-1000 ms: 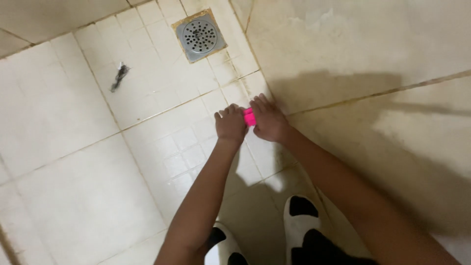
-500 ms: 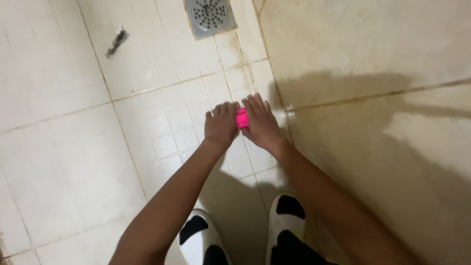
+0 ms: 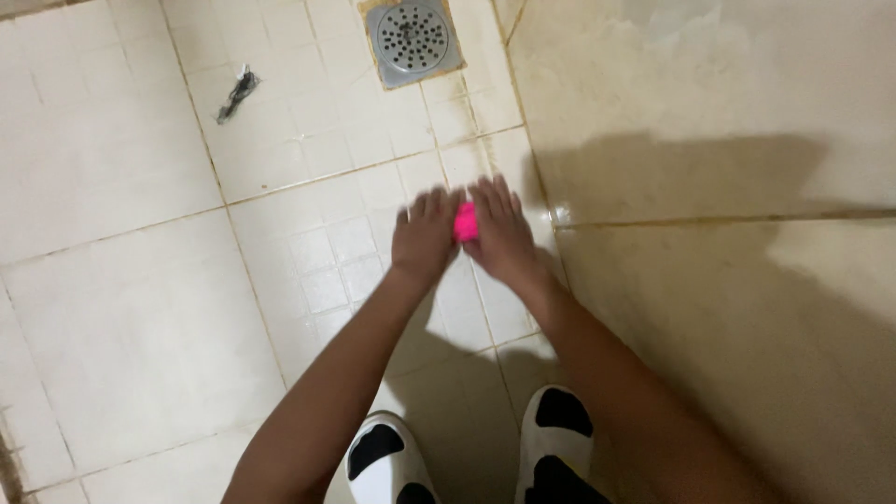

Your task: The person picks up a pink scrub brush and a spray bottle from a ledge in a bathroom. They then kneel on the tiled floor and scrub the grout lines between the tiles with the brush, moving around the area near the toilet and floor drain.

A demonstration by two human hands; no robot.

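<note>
A small bright pink object point(image 3: 465, 222) shows between my two hands, held out over a white tiled floor. My left hand point(image 3: 425, 235) presses against its left side with the fingers stretched forward. My right hand point(image 3: 497, 230) covers its right side, fingers also extended. Most of the pink object is hidden between the palms, so I cannot tell its shape. Both forearms reach in from the bottom of the head view.
A square metal floor drain point(image 3: 409, 37) lies in the tiles ahead. A small dark scrap point(image 3: 236, 93) lies to the left of it. A beige tiled wall point(image 3: 728, 112) rises on the right. My black-and-white slippers point(image 3: 392, 459) stand below.
The view has shifted, with the drain sliding up and the slippers coming further into view. My fingers have opened from a curled hold to stretched flat around the pink object.
</note>
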